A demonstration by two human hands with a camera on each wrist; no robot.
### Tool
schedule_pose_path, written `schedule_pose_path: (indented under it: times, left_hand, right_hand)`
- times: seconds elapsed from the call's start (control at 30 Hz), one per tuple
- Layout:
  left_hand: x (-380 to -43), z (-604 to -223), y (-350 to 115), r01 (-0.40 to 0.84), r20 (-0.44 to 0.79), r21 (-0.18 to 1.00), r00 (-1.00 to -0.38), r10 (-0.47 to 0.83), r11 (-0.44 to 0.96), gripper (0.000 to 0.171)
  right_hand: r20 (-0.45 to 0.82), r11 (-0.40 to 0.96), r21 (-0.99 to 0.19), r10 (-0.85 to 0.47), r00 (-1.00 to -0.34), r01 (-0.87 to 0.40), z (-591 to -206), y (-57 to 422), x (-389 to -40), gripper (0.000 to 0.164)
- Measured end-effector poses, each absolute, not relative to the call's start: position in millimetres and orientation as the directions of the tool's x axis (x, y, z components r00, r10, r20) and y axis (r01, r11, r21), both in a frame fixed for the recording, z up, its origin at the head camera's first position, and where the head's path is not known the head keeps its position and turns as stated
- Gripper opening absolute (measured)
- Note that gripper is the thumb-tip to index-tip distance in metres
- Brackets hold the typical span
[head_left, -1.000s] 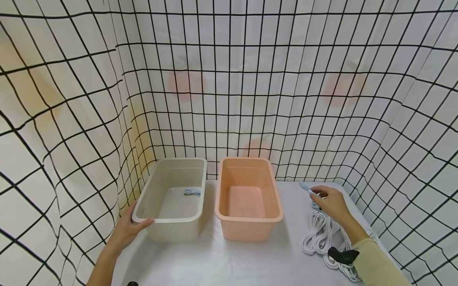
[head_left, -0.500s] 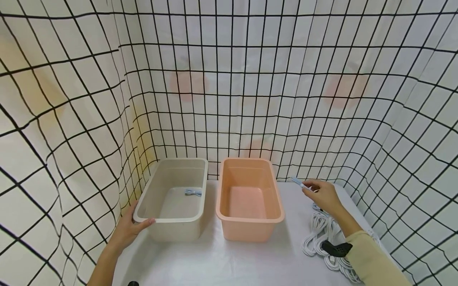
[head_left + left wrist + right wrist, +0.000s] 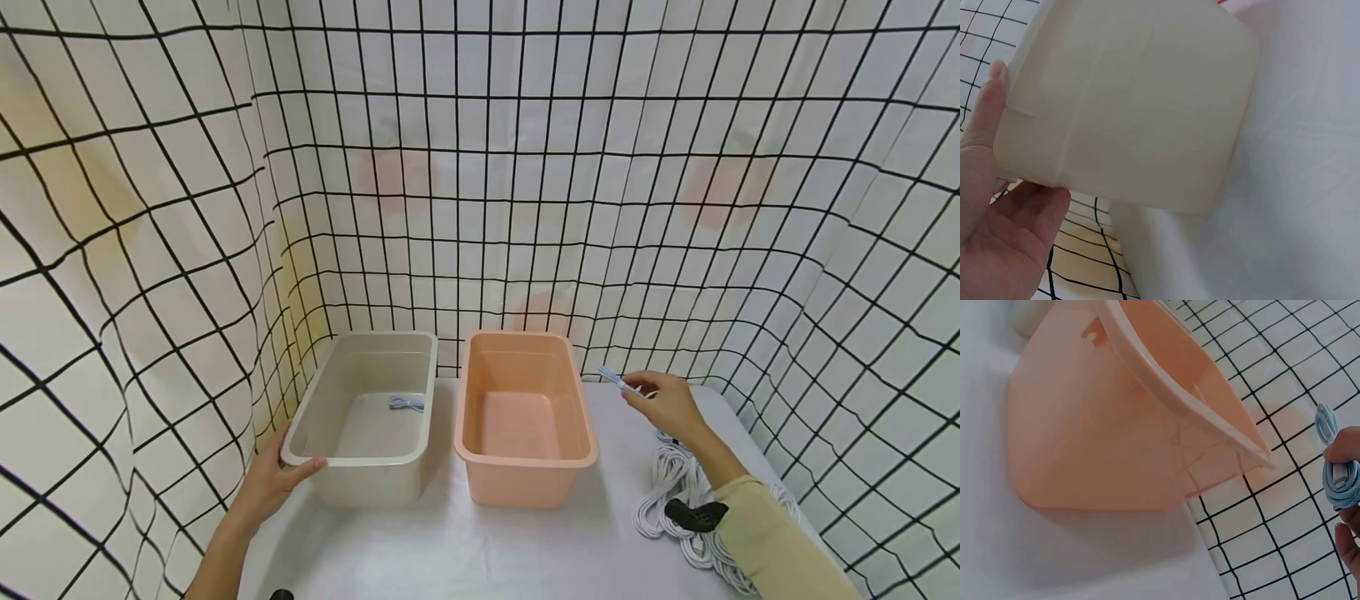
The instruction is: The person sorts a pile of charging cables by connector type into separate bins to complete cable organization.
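My right hand (image 3: 667, 407) pinches a coiled light-blue charging cable (image 3: 615, 379) above the table, to the right of the peach bin (image 3: 525, 479). In the right wrist view, the cable bundle (image 3: 1340, 481) shows a white plug between thumb and fingers. At the left, my left hand (image 3: 272, 483) grips the near left corner of a beige bin (image 3: 367, 483). The left wrist view has the thumb and curled fingers of that hand (image 3: 1004, 231) at the bin's rim. Inside the beige bin lies another light-blue cable bundle (image 3: 407, 403). The peach bin's visible floor is bare.
Several white coiled cables (image 3: 667, 492) lie in a pile on the right of the white table (image 3: 480, 550), partly under my right forearm. A light-blue bundle (image 3: 663, 437) shows at the pile's far end. Black wire grid (image 3: 525, 200) surrounds the table at the back and sides.
My right hand has moved left and slightly up with the blue cable, away from the pile toward the peach bin. The left hand stays on the beige bin's corner.
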State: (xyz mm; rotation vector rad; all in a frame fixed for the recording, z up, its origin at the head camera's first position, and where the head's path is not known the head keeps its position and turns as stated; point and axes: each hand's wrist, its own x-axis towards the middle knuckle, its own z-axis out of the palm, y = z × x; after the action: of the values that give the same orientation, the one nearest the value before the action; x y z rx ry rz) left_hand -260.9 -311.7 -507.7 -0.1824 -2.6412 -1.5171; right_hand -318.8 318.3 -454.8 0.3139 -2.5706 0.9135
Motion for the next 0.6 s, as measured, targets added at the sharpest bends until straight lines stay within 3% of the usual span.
schedule_pose_path:
  times: [0.6]
  left_hand:
    - [-261, -508, -311, 0.158, 0.149, 0.859, -0.987, 0.057, 0.488, 0.091]
  right_hand:
    - [0.471, 0.698, -0.559, -0.177, -0.864, -0.447, -460, 282, -342, 0.018]
